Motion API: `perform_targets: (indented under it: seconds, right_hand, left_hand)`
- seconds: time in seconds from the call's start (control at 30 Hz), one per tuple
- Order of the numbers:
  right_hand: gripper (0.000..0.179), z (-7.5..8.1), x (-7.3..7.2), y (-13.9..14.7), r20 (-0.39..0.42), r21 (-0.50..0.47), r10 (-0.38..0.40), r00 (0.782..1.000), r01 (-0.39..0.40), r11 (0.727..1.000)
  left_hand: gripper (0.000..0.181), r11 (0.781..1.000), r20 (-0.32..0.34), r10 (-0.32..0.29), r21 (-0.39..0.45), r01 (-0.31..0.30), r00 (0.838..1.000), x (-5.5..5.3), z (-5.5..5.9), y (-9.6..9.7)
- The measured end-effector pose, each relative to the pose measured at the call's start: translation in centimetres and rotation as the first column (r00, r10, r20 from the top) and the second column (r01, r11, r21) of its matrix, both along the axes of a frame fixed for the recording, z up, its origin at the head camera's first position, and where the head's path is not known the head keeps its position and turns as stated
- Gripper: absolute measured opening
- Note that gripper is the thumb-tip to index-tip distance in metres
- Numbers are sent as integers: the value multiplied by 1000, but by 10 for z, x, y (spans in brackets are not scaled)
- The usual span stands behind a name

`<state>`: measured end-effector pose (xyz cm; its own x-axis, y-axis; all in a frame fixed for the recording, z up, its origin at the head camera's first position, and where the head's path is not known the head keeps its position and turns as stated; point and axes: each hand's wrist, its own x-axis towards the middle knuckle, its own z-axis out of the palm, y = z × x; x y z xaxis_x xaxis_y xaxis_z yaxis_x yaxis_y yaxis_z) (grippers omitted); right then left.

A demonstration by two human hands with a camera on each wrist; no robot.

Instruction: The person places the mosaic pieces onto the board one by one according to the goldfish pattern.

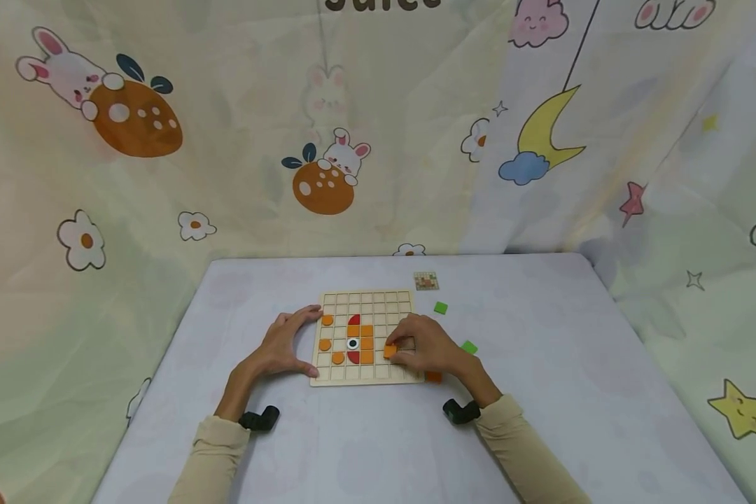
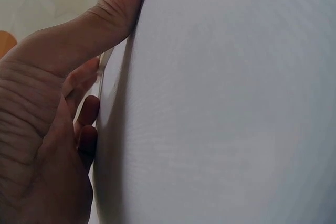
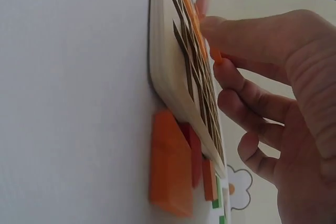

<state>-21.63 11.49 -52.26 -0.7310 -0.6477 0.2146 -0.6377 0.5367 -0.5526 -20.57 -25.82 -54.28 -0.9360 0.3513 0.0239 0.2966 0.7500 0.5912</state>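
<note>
A light wooden grid board [image 1: 393, 301] lies on the white table. On it stand orange square tiles [image 1: 367, 344], two red curved tiles [image 1: 354, 320], a round eye tile [image 1: 353, 344] and several orange round pieces [image 1: 325, 344] at the left. My left hand [image 1: 283, 346] rests at the board's left edge, thumb by the near corner and fingers spread toward the far corner. Between thumb and fingertips, my right hand [image 1: 431, 344] pinches an orange square tile [image 1: 390, 351] over the board's right part. In the right wrist view that tile is mostly hidden by the fingers.
A small picture card [image 1: 425, 281] lies beyond the board's far right corner. Two green tiles [image 1: 440, 308] are right of the board. Near its right corner lie loose orange pieces [image 3: 170, 166] and a red piece [image 3: 194, 156]. A patterned cloth [image 1: 239, 140] hangs behind the table.
</note>
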Motion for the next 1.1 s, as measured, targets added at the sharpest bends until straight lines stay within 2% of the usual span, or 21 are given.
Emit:
perform_targets:
  seconds: [0.13, 0.3, 0.53, 0.7, 0.9, 1.1]
  right_hand:
    - [17, -2, 2, -6, 42, 27, -8, 999, 7, 1000]
    - [18, -1, 3, -9, 7, 61, -8, 1000, 8, 998]
    - [20, 2, 5, -11, 43, 91, -17, 999, 13, 996]
    - [16, 3, 6, -13, 7, 96, -8, 1000, 8, 995]
    - [13, 1, 5, -17, -31, 96, -6, 1000, 9, 995]
    - [12, 1, 6, -24, -17, 82, -6, 1000, 8, 997]
  left_hand:
    - [128, 1000, -6, -1, -8, 1, 1000, 0, -1, 1]
    - [129, 1000, -7, 0, 3, 0, 1000, -1, 2, 0]
    - [130, 1000, -26, -14, 4, 14, 1000, -1, 0, -2]
    - [129, 1000, -42, -18, -2, 18, 999, -1, -3, -1]
    - [129, 1000, -30, -13, 7, 13, 999, -1, -1, -1]
    - [128, 1000, -35, -4, -2, 4, 999, -1, -2, -1]
